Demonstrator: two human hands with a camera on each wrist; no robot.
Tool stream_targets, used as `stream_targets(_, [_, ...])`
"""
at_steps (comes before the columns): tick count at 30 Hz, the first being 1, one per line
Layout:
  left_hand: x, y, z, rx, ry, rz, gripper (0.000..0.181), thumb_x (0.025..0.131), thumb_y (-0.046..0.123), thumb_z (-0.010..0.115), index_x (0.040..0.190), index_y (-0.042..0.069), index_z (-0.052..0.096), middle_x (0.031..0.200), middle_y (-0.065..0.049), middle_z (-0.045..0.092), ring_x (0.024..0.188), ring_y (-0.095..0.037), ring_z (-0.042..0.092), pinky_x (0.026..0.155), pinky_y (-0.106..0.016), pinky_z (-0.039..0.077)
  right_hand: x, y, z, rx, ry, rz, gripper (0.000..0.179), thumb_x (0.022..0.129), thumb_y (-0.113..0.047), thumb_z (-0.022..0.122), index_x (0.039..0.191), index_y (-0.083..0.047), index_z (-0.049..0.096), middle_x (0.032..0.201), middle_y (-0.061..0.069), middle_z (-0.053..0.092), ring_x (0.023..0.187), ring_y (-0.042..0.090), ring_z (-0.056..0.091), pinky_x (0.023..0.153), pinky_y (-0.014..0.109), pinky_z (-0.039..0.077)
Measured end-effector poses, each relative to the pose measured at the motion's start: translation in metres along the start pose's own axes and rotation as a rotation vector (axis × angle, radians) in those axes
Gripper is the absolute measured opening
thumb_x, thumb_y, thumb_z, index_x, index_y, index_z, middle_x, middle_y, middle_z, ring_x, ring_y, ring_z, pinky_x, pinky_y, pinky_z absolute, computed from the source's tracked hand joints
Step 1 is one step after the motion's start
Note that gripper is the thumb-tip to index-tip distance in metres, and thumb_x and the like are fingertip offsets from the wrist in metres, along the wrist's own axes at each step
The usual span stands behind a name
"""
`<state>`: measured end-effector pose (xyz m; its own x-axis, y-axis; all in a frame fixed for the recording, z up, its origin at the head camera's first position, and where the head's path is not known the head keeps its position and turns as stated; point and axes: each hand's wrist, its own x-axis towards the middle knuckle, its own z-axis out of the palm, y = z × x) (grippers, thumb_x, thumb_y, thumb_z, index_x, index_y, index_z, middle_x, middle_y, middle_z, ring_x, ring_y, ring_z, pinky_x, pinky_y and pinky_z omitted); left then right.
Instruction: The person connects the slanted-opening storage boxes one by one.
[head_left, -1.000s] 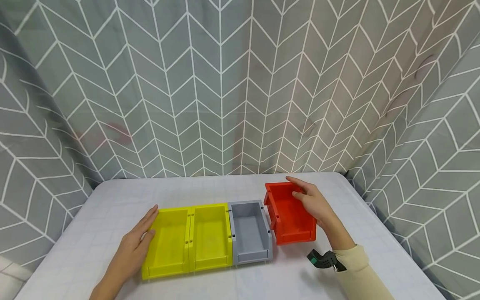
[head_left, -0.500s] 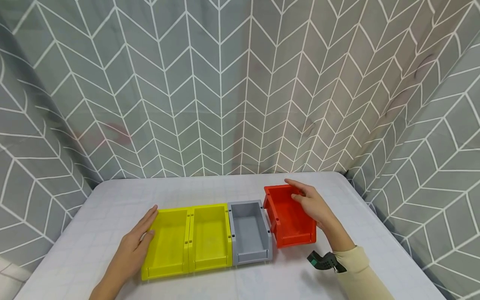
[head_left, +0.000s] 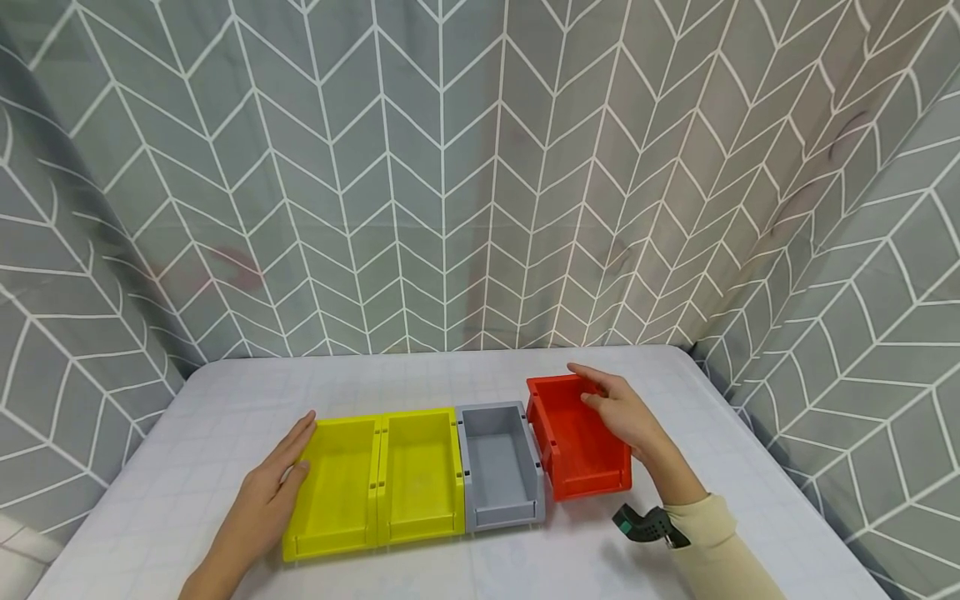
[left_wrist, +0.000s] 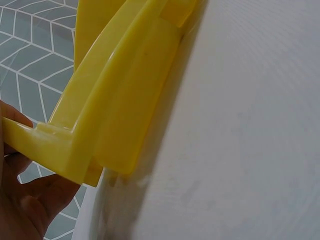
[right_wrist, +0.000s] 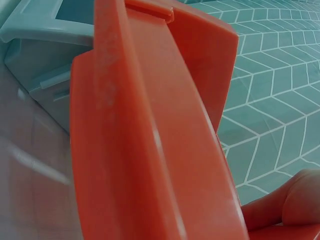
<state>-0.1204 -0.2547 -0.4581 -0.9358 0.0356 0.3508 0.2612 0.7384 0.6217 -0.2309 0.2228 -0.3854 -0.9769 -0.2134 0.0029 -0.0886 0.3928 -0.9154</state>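
In the head view my right hand (head_left: pixel 626 414) grips the right wall of a red storage bin (head_left: pixel 581 442), thumb inside and fingers outside. The red bin looks slightly raised and tilted, its left side against a grey bin (head_left: pixel 498 458). To the left of the grey one come two yellow bins joined side by side, the inner yellow bin (head_left: pixel 422 475) and the outer yellow bin (head_left: pixel 337 483). My left hand (head_left: pixel 262 500) holds the outer one's left wall, its thumb over the rim. The left wrist view shows fingers (left_wrist: pixel 52 195) beside that yellow wall.
A white-covered table (head_left: pixel 420 575) lies beneath the bins. Behind it and along both sides hang grey curtains (head_left: pixel 480 208) with white zigzag lines. A black band (head_left: pixel 651 525) sits around my right wrist.
The red bin and my right hand have moved slightly down and toward me, along the grey bin's side. My left hand and the other bins stay put.
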Motion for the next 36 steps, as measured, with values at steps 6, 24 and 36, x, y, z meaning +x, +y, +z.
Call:
stream_targets(6, [0.000,-0.001,0.001,-0.007,0.007,0.023,0.054,0.111,0.009,0.047,0.163,0.011,0.034,0.169,-0.003,0.027,0.151,-0.036,0.030,0.111,-0.004,0.011,0.001,0.003,0.002,-0.049,0.004,-0.017,0.052,0.103,0.003,0.050,0.155,-0.002,0.047,0.143,0.027,0.053,0.117,0.044,0.058,0.092,0.052,0.059])
stream_targets(24, [0.001,0.001,0.001,-0.020,0.022,0.037,0.053,0.110,0.007,0.049,0.161,0.006,0.038,0.168,-0.007,0.031,0.150,-0.039,0.033,0.107,0.000,0.010,0.004,0.008,0.006,-0.275,0.051,-0.101,0.053,0.098,0.010,0.048,0.150,0.000,0.053,0.139,0.027,0.058,0.107,0.038,0.059,0.088,0.045,0.059])
stream_targets(36, [0.000,0.000,0.002,-0.017,0.015,0.028,0.053,0.111,0.010,0.047,0.163,0.009,0.035,0.168,-0.005,0.029,0.154,-0.021,0.025,0.109,-0.002,0.010,0.005,0.011,0.008,-0.302,0.055,-0.107,0.053,0.096,0.010,0.048,0.148,-0.001,0.056,0.138,0.027,0.059,0.104,0.037,0.059,0.086,0.045,0.059])
